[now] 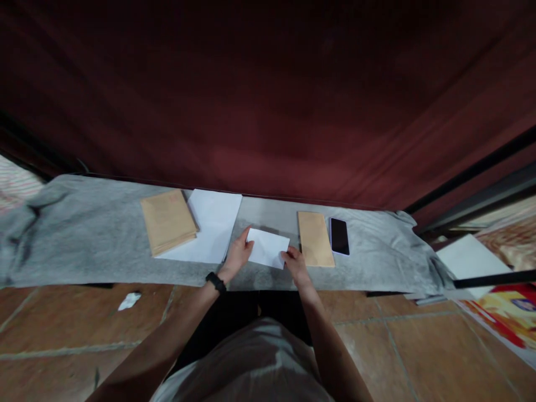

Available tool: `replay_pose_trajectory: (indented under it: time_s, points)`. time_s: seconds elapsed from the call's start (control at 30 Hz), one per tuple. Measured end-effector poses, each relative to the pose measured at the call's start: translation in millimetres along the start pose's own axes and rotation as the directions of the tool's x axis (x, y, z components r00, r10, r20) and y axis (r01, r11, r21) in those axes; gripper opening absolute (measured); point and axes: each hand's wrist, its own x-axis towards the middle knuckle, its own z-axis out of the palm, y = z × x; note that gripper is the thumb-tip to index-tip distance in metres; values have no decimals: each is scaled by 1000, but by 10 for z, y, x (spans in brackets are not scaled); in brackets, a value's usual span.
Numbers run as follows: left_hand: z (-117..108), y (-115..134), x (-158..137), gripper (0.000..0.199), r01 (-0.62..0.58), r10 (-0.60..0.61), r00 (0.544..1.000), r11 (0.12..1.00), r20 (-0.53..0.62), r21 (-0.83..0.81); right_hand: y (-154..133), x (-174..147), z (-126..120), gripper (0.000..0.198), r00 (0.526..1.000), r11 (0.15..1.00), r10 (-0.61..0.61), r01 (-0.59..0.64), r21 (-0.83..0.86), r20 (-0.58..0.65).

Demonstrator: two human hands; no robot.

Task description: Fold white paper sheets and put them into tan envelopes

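Note:
A small white sheet of paper [268, 248], which looks folded, is held level in front of me. My left hand [239, 254] pinches its left edge, thumb on top. My right hand [295, 263] grips the right edge the same way. To the right of my right hand lies a brown envelope [316, 239], flat on the grey cloth. On the left, a stack of larger white paper [215, 223] rests close to my left hand. Several brown envelopes [170, 220] are piled partly over that stack.
A phone [339, 236] with a dark screen lies right of the single envelope. Grey cloth [377, 240] covers the narrow table. A dark red curtain-like surface [268, 111] rises behind it. Crumpled white paper [129, 301] lies on the tiled floor. A colourful box [508, 315] stands at far right.

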Motion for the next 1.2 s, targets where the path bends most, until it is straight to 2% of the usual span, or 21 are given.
replay_pose_trajectory:
  time_s: [0.17, 0.27, 0.37, 0.43, 0.47, 0.53, 0.6, 0.67, 0.73, 0.8, 0.9, 0.97, 1.03, 1.07, 1.13, 1.2]
  points:
    - [-162, 128, 7, 60, 59, -49, 997, 976, 53, -211, -51, -16, -82, 44, 993, 953, 109, -119, 280, 51]
    - [-238, 207, -26, 64, 144, -134, 990, 909, 52, -390, -76, 9, -103, 43, 989, 927, 128, -144, 346, 69]
    - [-296, 244, -81, 43, 266, -227, 964, 802, 139, -535, -76, 37, -77, 41, 990, 922, 134, -144, 360, 52]
    - [-351, 265, -121, 30, 304, -243, 953, 770, 184, -561, -87, 46, -42, 41, 991, 928, 130, -126, 351, 13]
    - [-389, 282, -138, 30, 292, -251, 956, 783, 151, -549, -105, 42, -20, 43, 993, 938, 114, -98, 332, -31]
    - [-489, 335, -167, 28, 218, -265, 963, 864, -41, -454, -185, 6, 38, 50, 988, 961, 66, -24, 277, -142]
    - [-596, 419, -199, 25, 121, -187, 948, 960, -258, -251, -325, -73, 122, 57, 983, 960, 41, 11, 280, -178]
    - [-667, 529, -251, 21, 1, 0, 940, 1000, -341, 2, -503, -183, 238, 57, 996, 913, 68, -40, 406, -54]
    - [-671, 648, -333, 19, -161, 214, 939, 965, -269, 209, -668, -289, 373, 51, 991, 839, 50, -108, 533, 122]
    - [-615, 749, -432, 17, -306, 359, 925, 899, -128, 315, -762, -353, 499, 42, 981, 796, 13, -128, 592, 195]
    - [-534, 787, -551, 12, -424, 439, 898, 853, 22, 305, -703, -337, 596, 28, 993, 812, 23, -85, 578, 113]
    - [-566, 686, -561, 21, -443, 444, 894, 860, 57, 254, -547, -266, 574, 23, 996, 847, 45, -76, 526, 72]
    - [-698, 466, -497, 36, -391, 395, 918, 886, 35, 251, -347, -177, 495, 24, 996, 879, 65, -84, 470, 56]
    - [-797, 316, -442, 38, -307, 324, 946, 906, -12, 293, -244, -133, 445, 25, 997, 894, 75, -82, 440, 35]
    - [-1038, -40, -311, 44, -60, 138, 977, 912, -163, 406, -54, -56, 348, 28, 997, 926, 74, -63, 373, -15]
    - [-1296, -419, -189, 51, 187, -56, 960, 860, -275, 476, 99, -1, 279, 30, 998, 959, 22, -3, 284, -65]
